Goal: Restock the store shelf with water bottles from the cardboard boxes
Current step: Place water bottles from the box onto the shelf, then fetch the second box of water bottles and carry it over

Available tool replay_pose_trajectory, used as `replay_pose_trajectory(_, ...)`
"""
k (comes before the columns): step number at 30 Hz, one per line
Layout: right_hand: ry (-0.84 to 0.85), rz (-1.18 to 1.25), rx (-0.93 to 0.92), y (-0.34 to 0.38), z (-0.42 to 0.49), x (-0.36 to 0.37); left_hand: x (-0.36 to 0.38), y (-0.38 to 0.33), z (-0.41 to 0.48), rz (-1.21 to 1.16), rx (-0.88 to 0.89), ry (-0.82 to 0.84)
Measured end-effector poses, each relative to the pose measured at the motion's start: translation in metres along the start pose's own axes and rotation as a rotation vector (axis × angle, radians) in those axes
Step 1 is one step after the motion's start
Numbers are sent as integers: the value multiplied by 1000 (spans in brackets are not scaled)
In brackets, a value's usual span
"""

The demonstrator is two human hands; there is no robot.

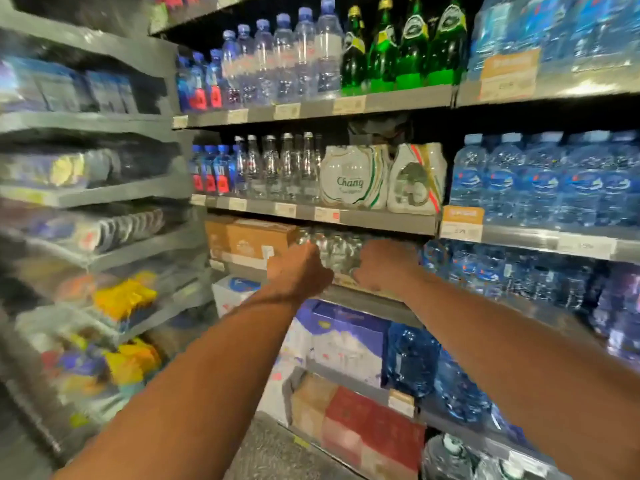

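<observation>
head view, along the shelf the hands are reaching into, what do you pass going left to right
cardboard box → left hand → clear bottles → right hand → blue bottles

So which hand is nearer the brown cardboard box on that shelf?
Left. The left hand sits just right of the cardboard box, close to its corner; the right hand is farther right, across the clear bottles.
</observation>
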State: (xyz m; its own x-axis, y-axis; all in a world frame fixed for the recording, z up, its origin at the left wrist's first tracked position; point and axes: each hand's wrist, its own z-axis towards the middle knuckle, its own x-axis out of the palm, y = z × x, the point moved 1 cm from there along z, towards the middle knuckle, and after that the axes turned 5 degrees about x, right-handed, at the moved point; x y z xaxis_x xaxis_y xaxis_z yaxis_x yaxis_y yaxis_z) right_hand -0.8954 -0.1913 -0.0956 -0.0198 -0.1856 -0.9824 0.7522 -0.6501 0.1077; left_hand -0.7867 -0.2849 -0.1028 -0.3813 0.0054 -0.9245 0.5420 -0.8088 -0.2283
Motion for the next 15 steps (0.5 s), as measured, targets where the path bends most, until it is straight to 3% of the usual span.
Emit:
replay_pose_trajectory(7,66,4,-339,179,-24,44,-44,155,-100,173,-315,-14)
replay_pose_trajectory(15,98,79,-757,381,-85,76,-89,285,-240,309,-799,-46)
